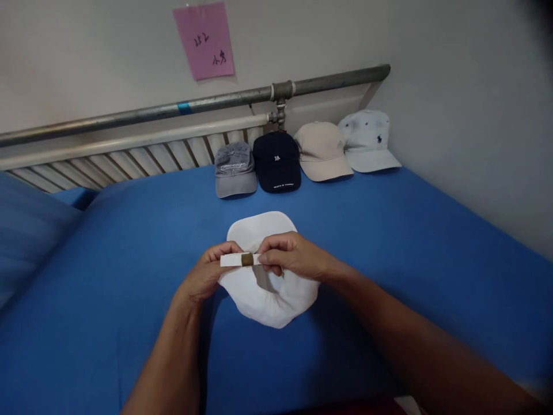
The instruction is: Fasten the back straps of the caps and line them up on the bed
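A white baseball cap is held over the blue surface, its brim pointing away from me and its back strap toward my hands. The white strap runs through a brass-coloured buckle. Fingers of my left hand are closed on the strap's left part, thumb hidden behind it in places. My right hand pinches the strap just right of the buckle, with thumb and forefinger together. Part of the cap's opening shows below my right fingers.
Along the back stand a grey cap, a black cap, a beige cap and a pale blue cap. Behind them are a white radiator and a metal pipe. A pink note hangs on the wall.
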The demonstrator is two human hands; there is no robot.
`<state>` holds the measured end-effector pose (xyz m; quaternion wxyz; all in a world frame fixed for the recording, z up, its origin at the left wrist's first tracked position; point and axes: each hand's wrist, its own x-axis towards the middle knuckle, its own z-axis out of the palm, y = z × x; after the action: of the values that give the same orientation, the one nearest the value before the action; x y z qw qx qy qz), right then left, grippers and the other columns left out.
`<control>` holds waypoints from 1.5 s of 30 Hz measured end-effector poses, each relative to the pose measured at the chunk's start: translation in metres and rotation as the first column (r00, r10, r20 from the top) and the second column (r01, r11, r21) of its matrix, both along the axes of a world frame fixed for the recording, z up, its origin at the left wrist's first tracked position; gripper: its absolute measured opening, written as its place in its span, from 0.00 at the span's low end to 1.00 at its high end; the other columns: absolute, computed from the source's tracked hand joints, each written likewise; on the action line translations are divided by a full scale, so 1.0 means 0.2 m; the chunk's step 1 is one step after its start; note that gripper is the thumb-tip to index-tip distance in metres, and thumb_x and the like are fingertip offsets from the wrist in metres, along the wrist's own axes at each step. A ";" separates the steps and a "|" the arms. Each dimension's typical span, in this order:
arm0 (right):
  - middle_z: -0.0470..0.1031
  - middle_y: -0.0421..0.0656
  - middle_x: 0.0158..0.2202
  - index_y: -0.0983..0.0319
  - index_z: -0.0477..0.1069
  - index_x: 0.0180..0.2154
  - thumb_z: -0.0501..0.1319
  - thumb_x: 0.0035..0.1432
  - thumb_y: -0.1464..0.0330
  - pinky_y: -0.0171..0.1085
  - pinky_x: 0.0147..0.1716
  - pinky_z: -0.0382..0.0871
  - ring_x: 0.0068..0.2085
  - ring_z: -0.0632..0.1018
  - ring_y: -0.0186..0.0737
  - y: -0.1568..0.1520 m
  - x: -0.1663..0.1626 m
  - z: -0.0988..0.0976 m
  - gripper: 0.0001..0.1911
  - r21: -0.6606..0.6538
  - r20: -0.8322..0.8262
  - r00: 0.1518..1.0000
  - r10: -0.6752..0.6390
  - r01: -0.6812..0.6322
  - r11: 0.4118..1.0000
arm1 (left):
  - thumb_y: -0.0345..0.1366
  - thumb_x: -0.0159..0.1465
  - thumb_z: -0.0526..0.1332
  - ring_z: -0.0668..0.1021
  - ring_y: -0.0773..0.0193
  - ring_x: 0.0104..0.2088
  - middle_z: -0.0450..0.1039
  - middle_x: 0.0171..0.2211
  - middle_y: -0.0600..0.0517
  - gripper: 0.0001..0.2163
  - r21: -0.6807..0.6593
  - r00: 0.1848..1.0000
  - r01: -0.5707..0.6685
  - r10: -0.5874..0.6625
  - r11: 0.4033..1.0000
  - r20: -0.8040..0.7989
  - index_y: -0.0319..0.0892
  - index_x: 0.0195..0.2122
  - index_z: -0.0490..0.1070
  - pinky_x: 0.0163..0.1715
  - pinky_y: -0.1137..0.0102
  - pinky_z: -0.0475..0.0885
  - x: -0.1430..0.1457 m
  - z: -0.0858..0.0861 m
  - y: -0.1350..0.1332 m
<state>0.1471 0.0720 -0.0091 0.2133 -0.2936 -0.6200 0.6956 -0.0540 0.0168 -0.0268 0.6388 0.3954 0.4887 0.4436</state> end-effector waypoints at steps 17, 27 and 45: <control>0.67 0.36 0.24 0.63 0.73 0.28 0.65 0.52 0.59 0.30 0.28 0.58 0.28 0.66 0.29 -0.03 0.00 0.05 0.12 0.118 0.183 0.980 0.077 -0.100 0.988 | 0.46 0.53 0.69 0.64 0.73 0.20 0.64 0.19 0.57 0.16 0.011 0.993 0.110 -0.110 0.994 -0.038 0.37 0.24 0.70 0.21 0.76 0.57 0.00 0.00 0.00; 0.67 0.37 0.26 0.63 0.74 0.30 0.65 0.51 0.60 0.31 0.29 0.57 0.29 0.66 0.31 -0.03 0.00 0.01 0.12 0.057 0.197 0.974 0.116 -0.129 0.990 | 0.47 0.52 0.67 0.64 0.71 0.22 0.64 0.21 0.55 0.16 0.025 0.967 0.243 -0.240 0.970 -0.087 0.37 0.27 0.72 0.23 0.74 0.57 -0.05 0.01 -0.01; 0.63 0.35 0.23 0.63 0.68 0.28 0.62 0.55 0.59 0.31 0.29 0.57 0.27 0.64 0.30 -0.03 -0.01 -0.01 0.13 0.202 0.185 0.975 0.124 -0.161 0.966 | 0.42 0.58 0.64 0.62 0.72 0.24 0.62 0.23 0.57 0.11 0.049 0.910 0.318 -0.290 0.947 -0.298 0.38 0.30 0.71 0.24 0.75 0.55 -0.04 0.06 -0.03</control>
<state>0.1446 0.0667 -0.0115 0.1393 -0.2819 -0.7273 0.6101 -0.0620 0.0104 -0.0139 0.6026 0.5570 0.4866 0.2998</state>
